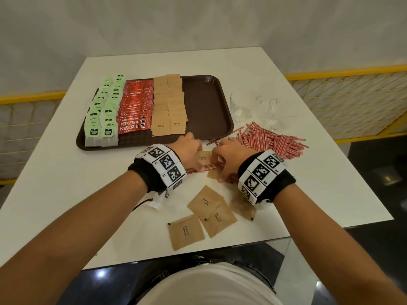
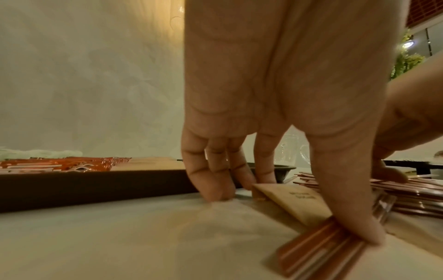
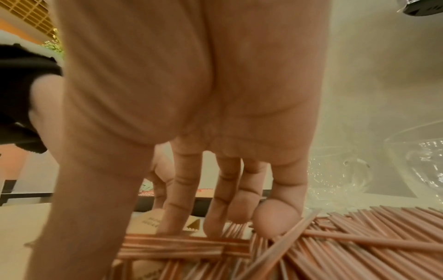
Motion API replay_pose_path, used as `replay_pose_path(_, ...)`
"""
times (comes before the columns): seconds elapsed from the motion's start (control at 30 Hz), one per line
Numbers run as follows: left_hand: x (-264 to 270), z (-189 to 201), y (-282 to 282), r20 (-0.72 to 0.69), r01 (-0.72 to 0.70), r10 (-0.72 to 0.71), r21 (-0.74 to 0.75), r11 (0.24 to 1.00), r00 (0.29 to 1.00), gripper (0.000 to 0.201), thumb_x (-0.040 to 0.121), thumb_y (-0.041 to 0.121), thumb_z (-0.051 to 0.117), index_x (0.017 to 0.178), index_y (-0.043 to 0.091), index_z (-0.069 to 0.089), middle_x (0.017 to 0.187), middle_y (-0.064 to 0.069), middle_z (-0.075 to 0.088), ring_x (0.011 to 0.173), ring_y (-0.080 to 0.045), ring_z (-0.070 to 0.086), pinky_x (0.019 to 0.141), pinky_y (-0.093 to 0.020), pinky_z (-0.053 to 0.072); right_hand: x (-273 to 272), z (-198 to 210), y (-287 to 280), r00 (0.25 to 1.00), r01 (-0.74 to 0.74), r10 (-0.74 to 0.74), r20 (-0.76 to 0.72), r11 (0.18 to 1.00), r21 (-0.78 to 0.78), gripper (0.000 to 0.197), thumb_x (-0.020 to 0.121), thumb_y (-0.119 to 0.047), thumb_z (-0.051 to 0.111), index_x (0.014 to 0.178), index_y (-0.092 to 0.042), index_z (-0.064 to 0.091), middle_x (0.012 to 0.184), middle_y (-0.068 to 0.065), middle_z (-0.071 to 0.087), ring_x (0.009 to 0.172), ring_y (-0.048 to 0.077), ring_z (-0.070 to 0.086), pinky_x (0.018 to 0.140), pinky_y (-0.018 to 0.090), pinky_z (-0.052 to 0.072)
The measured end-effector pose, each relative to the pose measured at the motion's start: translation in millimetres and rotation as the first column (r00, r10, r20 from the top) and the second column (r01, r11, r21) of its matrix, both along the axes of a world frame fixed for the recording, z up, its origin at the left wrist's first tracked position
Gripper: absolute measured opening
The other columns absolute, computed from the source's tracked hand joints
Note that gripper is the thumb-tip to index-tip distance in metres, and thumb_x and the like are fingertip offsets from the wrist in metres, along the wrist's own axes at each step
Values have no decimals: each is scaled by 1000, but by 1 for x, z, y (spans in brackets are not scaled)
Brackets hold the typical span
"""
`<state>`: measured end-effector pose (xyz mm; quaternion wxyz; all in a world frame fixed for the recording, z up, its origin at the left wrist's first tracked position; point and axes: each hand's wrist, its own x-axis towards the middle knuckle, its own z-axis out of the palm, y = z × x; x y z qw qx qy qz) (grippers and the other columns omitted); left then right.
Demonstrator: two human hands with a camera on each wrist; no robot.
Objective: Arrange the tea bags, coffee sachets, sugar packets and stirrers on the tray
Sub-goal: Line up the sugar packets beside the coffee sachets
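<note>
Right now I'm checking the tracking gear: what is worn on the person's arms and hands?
Left hand and right hand are bare. Each wrist carries a black cuff ringed by white square tiles printed with black coded markers; a thin black cable hangs under the left one. Forearms are unsleeved.

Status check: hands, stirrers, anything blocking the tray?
Both hands, left and right, pinch one stirrer bundle on the table. Tray right side bare. Loose sugar packets lie under the bundle.

Matt kraft-paper sugar packets (image 1: 203, 202) — glossy foil coffee sachets (image 1: 132, 106); clear glass cups (image 1: 244, 105) — textured plastic tray (image 1: 209, 106).
</note>
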<state>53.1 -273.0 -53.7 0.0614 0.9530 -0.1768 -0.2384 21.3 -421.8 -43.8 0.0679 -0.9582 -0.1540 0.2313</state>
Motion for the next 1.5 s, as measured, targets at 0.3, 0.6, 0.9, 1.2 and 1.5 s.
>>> replay_pose_path(0.3,4,12,20,-45,-106,97,-286,952,994,51,75,20,76,115,15,45,94,-1,53,81,-17,52,66,-26,39,5,1,5,997,22,-12,-80,993,116,66,68,-16,81,122,-15,43,100,-1,48,92,16,47,81,30,42)
replay_pose_path(0.6,8,17,44,-76,-144,123,-467,873,990,30,75,10,75,88,20,50,77,0,58,67,-13,54,65,-24,43,12,3,8,998,63,-66,7,980,187,58,75,-18,76,123,-16,44,96,1,56,91,19,54,82,35,49)
replay_pose_path(0.9,5,13,54,-90,-136,103,-571,810,991,32,81,7,69,104,22,54,69,2,50,64,-10,51,69,-23,46,13,6,14,983,24,-8,-185,996,84,77,68,-20,82,131,-12,39,122,6,52,112,24,51,85,28,40)
replay_pose_path(1.2,5,17,57,-230,-352,268,-672,652,936,30,89,13,61,118,10,57,98,-6,56,88,-17,59,68,-14,53,25,1,9,994,100,-106,28,983,156,49,69,-28,81,105,-14,51,97,0,53,99,20,50,71,25,40)
replay_pose_path(1.5,1,15,59,-395,-506,316,-697,509,863,26,92,11,55,118,8,52,117,-16,60,99,-24,61,71,-19,55,29,3,-6,954,234,-293,64,861,451,34,85,-18,67,114,-17,50,100,-3,52,95,17,54,77,24,39)
